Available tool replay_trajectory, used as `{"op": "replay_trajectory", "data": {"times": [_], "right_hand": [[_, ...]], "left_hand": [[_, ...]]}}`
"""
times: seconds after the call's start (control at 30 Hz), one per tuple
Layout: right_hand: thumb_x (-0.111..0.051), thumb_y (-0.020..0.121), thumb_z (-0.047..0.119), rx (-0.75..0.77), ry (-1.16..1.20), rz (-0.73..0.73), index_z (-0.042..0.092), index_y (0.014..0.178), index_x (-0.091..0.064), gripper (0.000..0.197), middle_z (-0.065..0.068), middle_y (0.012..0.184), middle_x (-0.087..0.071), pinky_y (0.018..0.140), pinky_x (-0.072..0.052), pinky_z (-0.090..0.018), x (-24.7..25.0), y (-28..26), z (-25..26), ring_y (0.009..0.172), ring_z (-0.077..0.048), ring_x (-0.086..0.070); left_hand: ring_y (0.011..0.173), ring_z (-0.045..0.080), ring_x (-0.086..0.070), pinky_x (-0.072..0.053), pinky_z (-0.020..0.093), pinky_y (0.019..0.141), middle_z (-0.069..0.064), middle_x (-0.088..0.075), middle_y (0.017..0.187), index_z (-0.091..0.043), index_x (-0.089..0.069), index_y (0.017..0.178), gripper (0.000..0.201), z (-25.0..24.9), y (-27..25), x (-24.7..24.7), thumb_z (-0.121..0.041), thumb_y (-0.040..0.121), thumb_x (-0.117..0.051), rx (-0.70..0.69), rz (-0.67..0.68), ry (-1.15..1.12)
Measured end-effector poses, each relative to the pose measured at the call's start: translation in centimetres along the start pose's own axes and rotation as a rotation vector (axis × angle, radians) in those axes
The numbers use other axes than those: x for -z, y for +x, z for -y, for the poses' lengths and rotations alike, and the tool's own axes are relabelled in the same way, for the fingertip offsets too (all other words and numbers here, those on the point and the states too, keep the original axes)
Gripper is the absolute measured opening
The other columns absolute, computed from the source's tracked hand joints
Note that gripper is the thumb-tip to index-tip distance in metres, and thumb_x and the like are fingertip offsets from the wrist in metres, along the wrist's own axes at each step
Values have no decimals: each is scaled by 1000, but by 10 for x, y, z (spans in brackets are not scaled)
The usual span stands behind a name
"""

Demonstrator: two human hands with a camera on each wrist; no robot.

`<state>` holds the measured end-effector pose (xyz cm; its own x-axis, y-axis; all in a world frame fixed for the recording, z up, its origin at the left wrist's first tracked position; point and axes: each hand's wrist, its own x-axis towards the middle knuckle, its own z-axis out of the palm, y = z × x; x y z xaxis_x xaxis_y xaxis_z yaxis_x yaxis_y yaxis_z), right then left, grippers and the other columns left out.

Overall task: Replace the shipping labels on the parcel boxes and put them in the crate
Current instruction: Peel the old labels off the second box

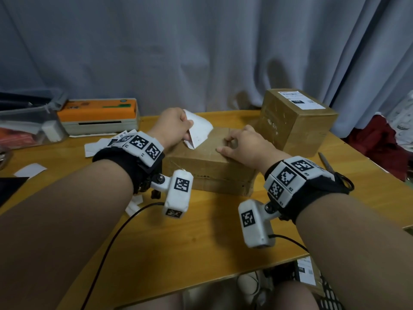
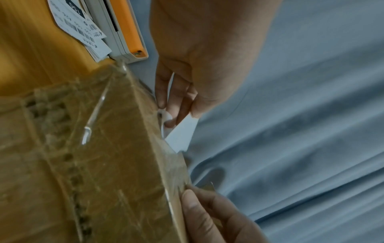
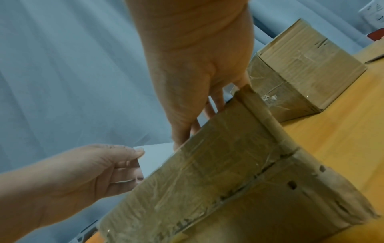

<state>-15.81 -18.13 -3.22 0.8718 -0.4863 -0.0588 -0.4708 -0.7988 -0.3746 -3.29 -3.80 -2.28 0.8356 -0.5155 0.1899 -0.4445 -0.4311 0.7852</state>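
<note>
The left hand point(image 1: 173, 126) pinches a white label point(image 1: 199, 130), fingers curled round it, and holds it lifted off the top of the flat parcel box point(image 1: 207, 166), its lower corner at the box top; whether that corner sticks to the cardboard is hard to tell. The right hand point(image 1: 244, 146) rests on the right part of that box's top, its fingers loosely bent with the tips pressing the cardboard, gripping nothing. The flat parcel box lies on the wooden table point(image 1: 178, 242). Behind and to the right of it stands a taller box point(image 1: 297, 121) bearing a printed label point(image 1: 300, 100). Left of the flat box lie loose label sheets point(image 1: 100, 145), and beyond them an orange label printer point(image 1: 98, 115).
</note>
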Motion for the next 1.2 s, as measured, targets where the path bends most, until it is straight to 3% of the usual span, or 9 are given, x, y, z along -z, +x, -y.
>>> {"op": "replay_trajectory", "data": {"times": [0.1,0.23,0.4,0.5,0.6,0.83,1.03,1.1,1.2], "right_hand": [[-57,82,59,-7,-5,-19,33,121,-54,47,0,130,-39,108,-31,-56,-1,0,3,125,-27,-42],[-58,82,59,-4,11,-18,33,121,-54,46,0,133,-38,109,-30,-56,0,-1,2,126,-27,-42],[-56,84,57,-12,9,-29,32,125,-52,48,-1,136,-37,111,-27,-55,-2,-4,4,128,-27,-40],[-55,85,56,4,-25,-50,31,126,-52,49,-2,138,-39,114,-19,-54,-1,-6,6,129,-27,-41],[-56,86,54,50,-91,-89,30,128,-52,48,-4,134,-44,115,-20,-50,1,-7,6,127,-26,-42],[-43,94,30,121,-184,-133,23,119,-61,33,-10,125,-55,106,-35,-46,-6,-13,19,117,-32,-49],[-46,95,35,274,-76,-217,18,126,-57,37,-10,131,-51,101,-41,-42,-25,-39,51,119,-31,-49],[-45,96,35,315,-75,-219,19,131,-52,40,-9,136,-47,104,-38,-43,-33,-48,63,122,-31,-47],[-46,95,33,309,-105,-169,20,140,-41,47,-8,146,-37,111,-27,-41,-41,-52,73,131,-30,-39]], "left_hand": [[76,33,-70,-57,47,77,27,-67,86,-14,-42,67,30,8,4,14,-15,96,-47,41,-104,-47],[82,36,-68,-58,46,73,27,-62,91,-14,-40,79,20,12,4,40,-20,98,-42,8,-307,-151],[67,18,-64,-57,25,60,14,-59,87,-9,-37,101,11,-2,-2,53,-20,100,-38,-87,-358,-317],[70,17,-64,-56,29,66,9,-61,88,-9,-41,105,11,-13,-10,48,-18,99,-42,-159,-276,-298],[72,20,-64,-54,36,72,8,-65,80,-6,-48,106,14,-15,-21,46,-17,98,-46,-252,-211,-167],[65,32,-56,-46,41,56,9,-61,73,-12,-44,90,11,10,-61,66,-22,94,-45,-370,-191,578],[69,31,-55,-37,33,54,8,-58,76,-16,-38,91,10,46,-105,71,-25,96,-37,-211,34,837],[72,27,-51,-37,32,58,7,-58,82,-13,-44,99,12,57,-115,63,-22,97,-36,-114,228,876],[92,23,-54,-43,33,75,6,-61,109,-12,-55,114,26,69,-122,56,-28,96,-45,45,555,945]]}}
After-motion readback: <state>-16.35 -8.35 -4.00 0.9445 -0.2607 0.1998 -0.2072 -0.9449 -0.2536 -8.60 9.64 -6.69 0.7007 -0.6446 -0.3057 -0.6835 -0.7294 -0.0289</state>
